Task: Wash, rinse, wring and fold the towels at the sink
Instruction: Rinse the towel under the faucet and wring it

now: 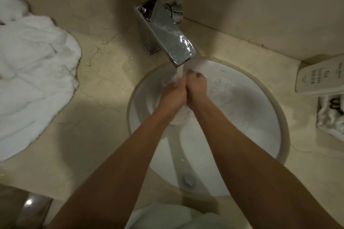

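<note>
One small white towel is bunched in the sink, right under the running faucet; left hand and right hand both grip it tight, pressed side by side. Looks like wash/rinse stage, so wringing and folding are still to do. Bigger towel pile sits crumpled on the counter well left, apparently unfolded.
</note>
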`<state>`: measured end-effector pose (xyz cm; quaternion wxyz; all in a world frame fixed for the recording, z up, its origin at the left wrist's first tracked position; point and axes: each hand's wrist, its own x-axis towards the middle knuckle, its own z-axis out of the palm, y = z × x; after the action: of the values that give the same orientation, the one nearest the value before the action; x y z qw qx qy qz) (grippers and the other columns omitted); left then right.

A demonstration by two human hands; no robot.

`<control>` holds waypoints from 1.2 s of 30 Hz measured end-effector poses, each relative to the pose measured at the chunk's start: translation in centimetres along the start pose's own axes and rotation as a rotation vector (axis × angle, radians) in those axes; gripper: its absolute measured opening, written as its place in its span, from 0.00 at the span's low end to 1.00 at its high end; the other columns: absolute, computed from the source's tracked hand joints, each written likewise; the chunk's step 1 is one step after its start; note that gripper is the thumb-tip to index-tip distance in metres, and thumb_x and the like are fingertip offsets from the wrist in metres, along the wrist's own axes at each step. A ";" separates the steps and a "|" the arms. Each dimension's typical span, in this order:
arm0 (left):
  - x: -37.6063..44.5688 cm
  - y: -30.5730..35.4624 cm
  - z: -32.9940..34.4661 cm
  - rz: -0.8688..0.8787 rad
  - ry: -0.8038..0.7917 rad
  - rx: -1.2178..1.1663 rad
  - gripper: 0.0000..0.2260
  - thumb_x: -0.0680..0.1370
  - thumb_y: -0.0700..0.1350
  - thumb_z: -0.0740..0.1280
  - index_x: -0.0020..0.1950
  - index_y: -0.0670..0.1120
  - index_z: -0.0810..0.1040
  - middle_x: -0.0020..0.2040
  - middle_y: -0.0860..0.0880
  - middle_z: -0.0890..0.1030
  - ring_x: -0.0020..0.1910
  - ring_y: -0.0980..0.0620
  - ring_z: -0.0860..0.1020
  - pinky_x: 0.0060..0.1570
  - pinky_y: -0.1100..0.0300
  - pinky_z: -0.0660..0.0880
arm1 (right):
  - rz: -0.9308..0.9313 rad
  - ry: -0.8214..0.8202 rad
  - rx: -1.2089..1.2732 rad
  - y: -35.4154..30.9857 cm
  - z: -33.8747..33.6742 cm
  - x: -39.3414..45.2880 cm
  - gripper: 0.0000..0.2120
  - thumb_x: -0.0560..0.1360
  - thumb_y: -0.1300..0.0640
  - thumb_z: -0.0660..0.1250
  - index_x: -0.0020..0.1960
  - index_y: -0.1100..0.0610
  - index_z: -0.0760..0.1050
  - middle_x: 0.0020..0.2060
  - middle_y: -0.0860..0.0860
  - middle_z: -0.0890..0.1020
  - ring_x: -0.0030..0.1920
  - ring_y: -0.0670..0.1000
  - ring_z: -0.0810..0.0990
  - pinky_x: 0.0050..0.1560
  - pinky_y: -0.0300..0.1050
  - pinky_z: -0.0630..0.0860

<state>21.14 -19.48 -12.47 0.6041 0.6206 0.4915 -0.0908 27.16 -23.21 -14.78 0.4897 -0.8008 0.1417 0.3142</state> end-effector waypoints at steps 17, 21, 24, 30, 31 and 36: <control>-0.2 -3.1 -3.2 -0.389 -0.167 -0.621 0.12 0.83 0.43 0.56 0.51 0.39 0.77 0.49 0.40 0.82 0.54 0.44 0.79 0.46 0.56 0.78 | 0.429 -0.424 0.335 5.5 -3.7 -3.0 0.29 0.76 0.33 0.64 0.55 0.61 0.78 0.53 0.60 0.83 0.54 0.56 0.83 0.54 0.49 0.78; -1.8 -3.3 -3.6 -0.438 -0.163 -0.625 0.13 0.83 0.46 0.56 0.57 0.41 0.77 0.56 0.39 0.78 0.64 0.41 0.73 0.63 0.51 0.69 | 0.456 -0.444 0.359 6.2 -3.8 -3.1 0.30 0.80 0.35 0.57 0.63 0.59 0.79 0.54 0.59 0.85 0.56 0.56 0.84 0.61 0.51 0.78; -1.1 -3.2 -2.9 -0.314 -0.085 -0.558 0.09 0.84 0.49 0.59 0.46 0.50 0.74 0.49 0.48 0.78 0.53 0.45 0.76 0.57 0.51 0.76 | 0.137 -0.399 0.231 5.1 -3.0 -4.7 0.20 0.82 0.42 0.60 0.59 0.57 0.80 0.48 0.55 0.86 0.51 0.55 0.86 0.57 0.51 0.80; -1.1 -0.4 -1.6 -0.043 -0.009 -0.158 0.11 0.84 0.46 0.58 0.50 0.43 0.77 0.45 0.45 0.80 0.46 0.47 0.79 0.40 0.66 0.77 | -0.195 -0.076 0.056 2.8 -1.5 -4.7 0.19 0.82 0.44 0.60 0.47 0.57 0.80 0.41 0.52 0.83 0.44 0.50 0.82 0.49 0.49 0.78; -1.7 0.0 -1.2 0.018 0.004 -0.042 0.14 0.83 0.48 0.57 0.52 0.41 0.79 0.48 0.43 0.82 0.48 0.45 0.80 0.47 0.63 0.77 | -0.095 -0.017 0.134 2.0 -1.5 -3.8 0.18 0.82 0.45 0.60 0.46 0.57 0.80 0.41 0.53 0.83 0.45 0.53 0.83 0.50 0.52 0.79; -0.8 0.9 -3.1 0.034 0.055 0.039 0.15 0.83 0.43 0.61 0.65 0.36 0.75 0.60 0.41 0.78 0.62 0.46 0.77 0.56 0.59 0.72 | 0.030 -0.105 0.101 1.1 0.9 -5.1 0.17 0.80 0.48 0.59 0.49 0.56 0.83 0.44 0.56 0.84 0.48 0.58 0.83 0.53 0.54 0.78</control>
<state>19.87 -17.10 -10.55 0.5796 0.6430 0.4953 -0.0730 22.35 -23.39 -12.58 0.5315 -0.7552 0.1435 0.3557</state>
